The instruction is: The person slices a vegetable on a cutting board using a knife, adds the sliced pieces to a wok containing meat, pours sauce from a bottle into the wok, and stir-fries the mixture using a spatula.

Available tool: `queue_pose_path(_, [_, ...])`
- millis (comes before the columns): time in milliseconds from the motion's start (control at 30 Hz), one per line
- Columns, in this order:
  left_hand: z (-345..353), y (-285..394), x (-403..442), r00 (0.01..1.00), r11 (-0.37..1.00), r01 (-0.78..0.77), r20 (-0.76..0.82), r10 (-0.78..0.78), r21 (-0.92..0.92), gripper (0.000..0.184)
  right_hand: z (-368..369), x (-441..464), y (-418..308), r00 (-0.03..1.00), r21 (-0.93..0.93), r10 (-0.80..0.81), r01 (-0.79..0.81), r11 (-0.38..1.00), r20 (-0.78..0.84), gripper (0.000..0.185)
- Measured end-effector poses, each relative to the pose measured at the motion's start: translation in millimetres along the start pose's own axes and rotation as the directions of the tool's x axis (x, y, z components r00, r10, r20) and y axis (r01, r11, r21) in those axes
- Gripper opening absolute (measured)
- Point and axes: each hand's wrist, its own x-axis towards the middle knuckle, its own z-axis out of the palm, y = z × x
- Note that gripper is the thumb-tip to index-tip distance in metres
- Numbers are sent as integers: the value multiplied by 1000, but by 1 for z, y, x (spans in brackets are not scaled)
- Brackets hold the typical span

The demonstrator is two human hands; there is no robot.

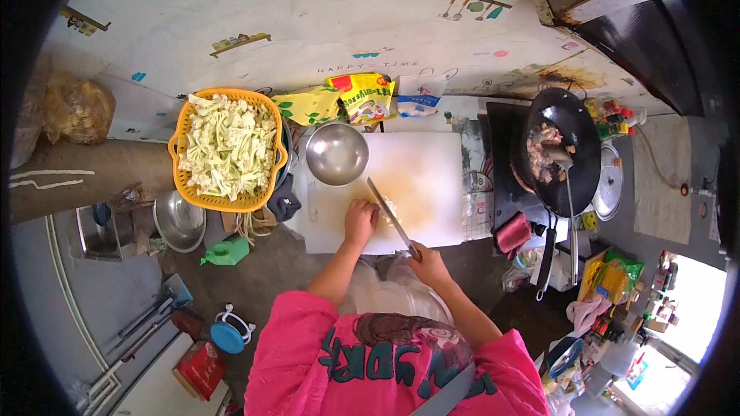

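My right hand (428, 266) is closed round the handle of a knife (391, 214), whose blade slants up and to the left over the white cutting board (439, 162). Beside the blade, on its left, my left hand (361, 223) rests on the board with its fingers curled; whatever may be under them is hidden. Small pale cut pieces (391, 206) lie along the blade. A steel bowl (338, 154) stands at the board's upper left, above my left hand.
A yellow basket (179, 146) of cut cauliflower stands left of the board. Seasoning bags (366, 98) lean against the wall behind. To the right, a black wok (586, 139) holds meat and a ladle. A steel basin (179, 223) is at the lower left.
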Motion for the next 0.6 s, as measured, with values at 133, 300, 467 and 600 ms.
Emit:
queue_pose_path(133, [1,3,-3,998,998,57,1,-57,-15,2,-18,-21,-8,998,3,2,-2,1000,65,45])
queue_pose_path(300, [-3,5,0,999,999,51,-5,-51,-3,3,-8,-13,2,996,-6,31,-30,1000,78,44])
queue_pose_path(467, [-6,8,1,999,998,46,12,-47,43,10,22,13,18,1000,20,-11,11,1000,0,44])
queue_pose_path(600, [-6,8,-1,998,998,-1,64,-4,68,20,19,14,11,999,27,-2,3,1000,-36,45])
